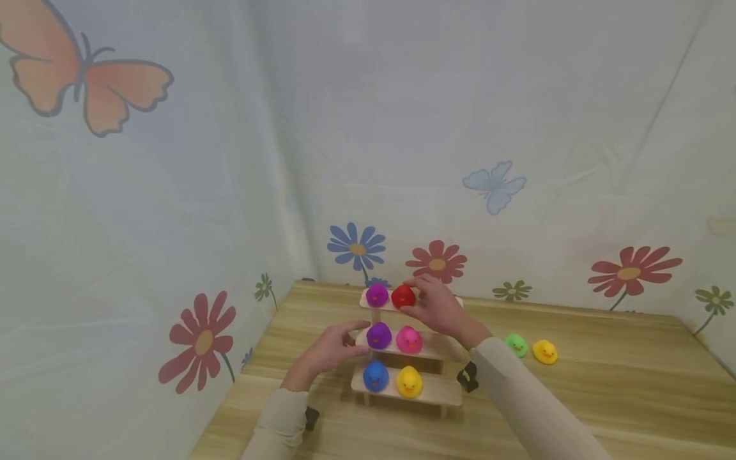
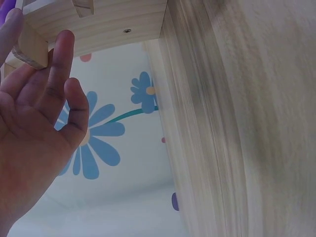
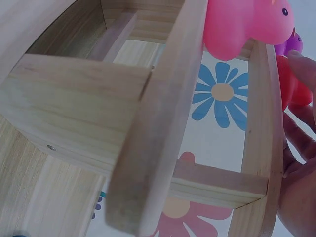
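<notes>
A three-tier wooden stand carries rubber ducks in pairs. Its top tier has a magenta duck and a red duck; my right hand pinches the red one between thumb and fingers. At the left end of the middle tier, my left hand grips the board's end, thumb on one side and fingers on the other, close beside a purple duck. Right of that sits a pink duck. On the lowest tier are a blue duck and a yellow duck.
To the right of the stand, a green duck and another yellow duck lie on the wood-grain table. A pale curtain printed with flowers and butterflies rises behind the table and along its left side.
</notes>
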`<state>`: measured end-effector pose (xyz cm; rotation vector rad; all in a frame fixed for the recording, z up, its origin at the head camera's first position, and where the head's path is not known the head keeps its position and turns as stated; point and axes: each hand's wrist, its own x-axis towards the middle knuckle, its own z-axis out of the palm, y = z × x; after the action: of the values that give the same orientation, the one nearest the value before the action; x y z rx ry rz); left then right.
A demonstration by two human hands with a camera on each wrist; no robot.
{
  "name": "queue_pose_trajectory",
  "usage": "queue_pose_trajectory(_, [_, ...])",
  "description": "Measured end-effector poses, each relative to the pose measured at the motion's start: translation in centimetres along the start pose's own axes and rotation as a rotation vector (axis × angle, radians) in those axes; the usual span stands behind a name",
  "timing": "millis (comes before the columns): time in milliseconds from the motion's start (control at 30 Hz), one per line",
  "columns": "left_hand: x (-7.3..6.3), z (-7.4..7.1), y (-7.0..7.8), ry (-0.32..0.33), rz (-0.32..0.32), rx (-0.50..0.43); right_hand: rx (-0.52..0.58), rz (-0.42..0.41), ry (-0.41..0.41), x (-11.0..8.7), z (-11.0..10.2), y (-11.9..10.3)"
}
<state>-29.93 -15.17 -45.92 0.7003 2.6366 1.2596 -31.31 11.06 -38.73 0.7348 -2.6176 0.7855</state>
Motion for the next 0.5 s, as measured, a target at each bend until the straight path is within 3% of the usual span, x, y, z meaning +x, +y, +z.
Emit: queue_pose_trajectory(500, [-0.08,-0.11,0.15,-0.002,-0.002,0.009,-0.010,-0.007,0.014,0.46,0.10,-0.22])
